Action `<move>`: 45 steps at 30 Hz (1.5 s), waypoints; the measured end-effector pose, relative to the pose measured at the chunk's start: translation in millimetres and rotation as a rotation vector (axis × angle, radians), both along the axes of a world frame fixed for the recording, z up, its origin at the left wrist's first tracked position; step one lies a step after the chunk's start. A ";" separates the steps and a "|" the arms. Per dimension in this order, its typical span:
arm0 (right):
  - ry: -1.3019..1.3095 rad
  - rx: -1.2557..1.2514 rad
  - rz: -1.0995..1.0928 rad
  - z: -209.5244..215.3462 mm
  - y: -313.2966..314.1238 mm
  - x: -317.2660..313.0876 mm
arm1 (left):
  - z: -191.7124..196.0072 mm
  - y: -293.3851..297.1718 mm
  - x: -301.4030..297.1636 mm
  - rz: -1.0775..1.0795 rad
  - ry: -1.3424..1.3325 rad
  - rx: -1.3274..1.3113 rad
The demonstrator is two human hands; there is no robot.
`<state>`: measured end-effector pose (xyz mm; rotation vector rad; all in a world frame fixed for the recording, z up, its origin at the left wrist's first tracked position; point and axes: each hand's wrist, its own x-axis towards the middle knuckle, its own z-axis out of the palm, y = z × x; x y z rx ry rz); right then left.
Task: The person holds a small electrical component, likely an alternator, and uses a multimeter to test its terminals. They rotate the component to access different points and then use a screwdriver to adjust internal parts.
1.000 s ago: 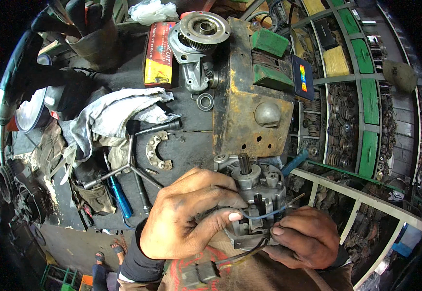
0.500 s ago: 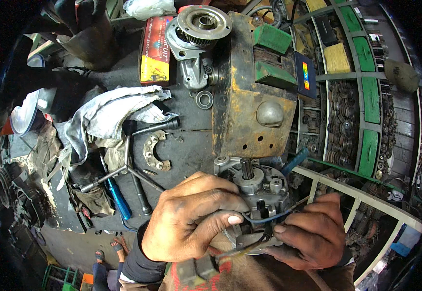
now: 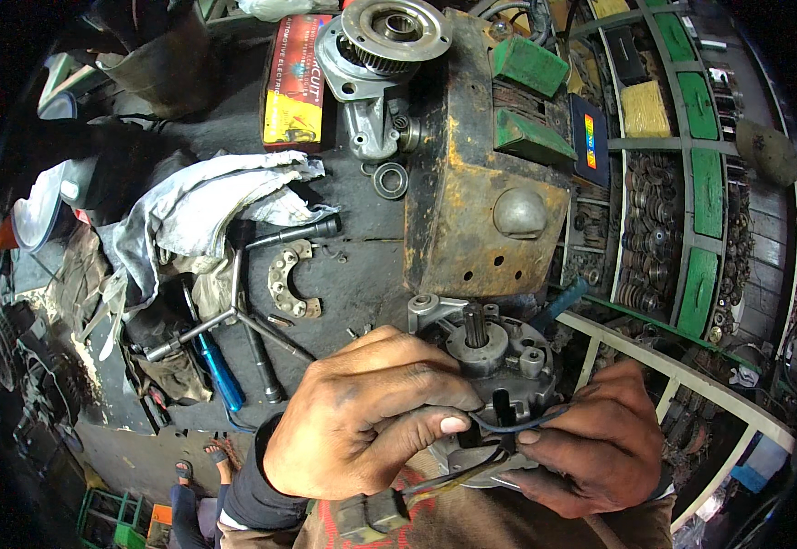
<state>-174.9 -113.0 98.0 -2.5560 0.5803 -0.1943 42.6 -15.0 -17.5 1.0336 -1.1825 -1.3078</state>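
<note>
- While the left hand (image 3: 362,416) grips and steadies the grey motor housing (image 3: 490,352), its thumb pins a dark wire (image 3: 508,423).
- Right hand (image 3: 590,439) pinches that wire, supporting the housing from beneath.

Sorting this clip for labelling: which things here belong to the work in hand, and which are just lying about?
In hand:
- left hand and right hand gripping the grey metal motor housing
- dark wire pinched between them
- black plug hanging below

Lying about:
- three-way wrench
- white rag
- blue-handled screwdriver
- bearing ring
- geared housing
- rusty yellow casing
</note>
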 end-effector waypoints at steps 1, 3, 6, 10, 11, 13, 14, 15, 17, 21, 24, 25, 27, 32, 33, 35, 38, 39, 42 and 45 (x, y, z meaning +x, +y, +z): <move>0.003 0.004 0.005 0.2 -0.5 1.2 | -0.1 0.4 0.1 -0.005 0.014 0.015; 0.007 -0.008 0.027 -0.8 1.0 1.6 | -2.7 1.2 0.4 -0.003 0.029 0.017; 0.046 0.021 -0.005 -0.3 1.8 4.9 | -2.2 1.5 -0.4 0.004 0.024 0.032; 0.041 0.043 -0.008 -0.8 0.1 6.0 | -4.4 2.9 -1.5 0.015 0.032 0.024; 0.039 0.045 -0.011 -1.3 0.2 5.7 | -5.0 3.3 -1.6 0.015 0.029 0.021; 0.044 0.039 -0.031 0.4 3.0 4.4 | -6.0 1.7 -1.8 0.003 0.030 0.007; 0.058 0.039 -0.044 1.8 3.9 4.4 | -6.0 0.6 -2.5 0.000 0.025 0.008; 0.067 0.044 -0.050 2.8 3.8 5.7 | -5.2 1.2 -2.5 0.006 0.015 0.014; 0.083 0.066 -0.080 3.5 5.0 4.5 | -5.3 2.9 -1.0 0.001 0.002 0.036; -0.010 0.115 -0.017 -3.3 5.3 0.9 | -13.1 19.5 -4.7 0.041 0.049 0.055; -0.072 0.164 0.015 -6.9 -1.3 4.3 | -11.9 21.0 -8.4 0.080 0.129 0.062; -0.080 0.183 0.010 -8.1 -1.8 6.2 | -15.1 25.1 -10.5 0.082 0.124 0.054; -0.101 0.173 -0.013 -7.8 1.5 9.1 | -17.2 26.8 -13.2 0.082 0.114 0.068; -0.102 0.173 -0.009 -6.4 0.4 11.0 | -24.6 30.0 -17.7 0.093 0.166 0.029; -0.123 0.176 -0.005 -8.4 0.4 10.1 | -27.1 30.1 -20.6 0.108 0.170 0.016; -0.167 0.181 -0.003 -13.5 0.7 7.0 | -27.8 30.2 -20.4 0.109 0.176 0.021; -0.185 0.164 0.012 -15.7 0.4 4.7 | -28.3 29.2 -22.1 0.128 0.194 0.033; -0.175 0.165 0.017 -15.7 -0.4 4.3 | -28.5 28.8 -22.9 0.137 0.201 0.040; -0.146 0.179 0.015 -15.3 -3.4 4.0 | -36.0 29.4 -24.6 0.139 0.274 0.033; -0.120 0.212 -0.001 -14.6 -5.5 3.8 | -33.8 25.9 -22.8 0.122 0.233 0.020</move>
